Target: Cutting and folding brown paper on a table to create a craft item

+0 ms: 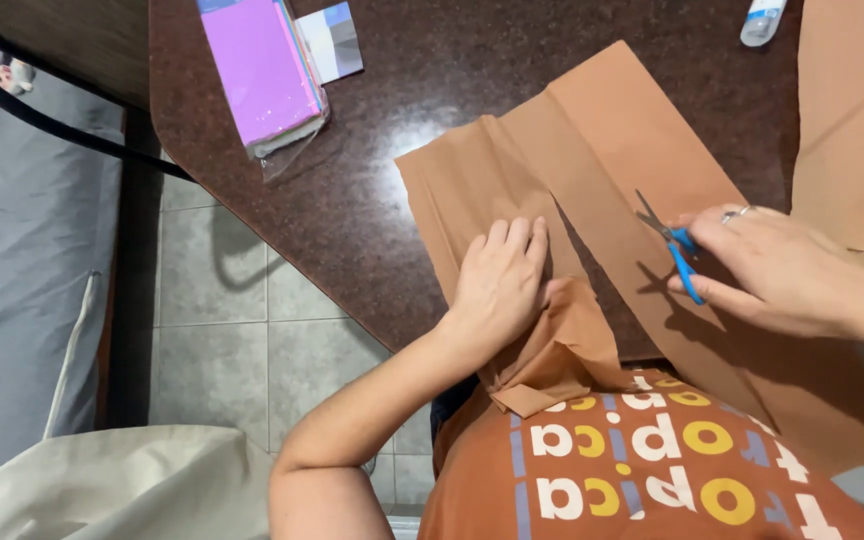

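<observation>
The brown paper sheet (602,150) lies spread across the dark speckled desk (372,200), its near end drooping over the edge toward the person's lap, where it crumples into folds. The left hand (500,280) rests flat on the sheet, fingers together and pressed down, apparently to keep the paper from sliding and to hold it taut beside the slit. The right hand (782,270) is closed around the blue-handled scissors (674,245), whose blades point up the sheet along a long cut that already parts it into strips. A second brown sheet (852,110) lies well apart at the desk's right side. A wrapped pack of coloured paper (262,70), purple on top, sits at the far left, and a small white bottle (760,20) stands near the far edge. A pale cloth bag (122,480) lies on the tiled floor (222,340).
</observation>
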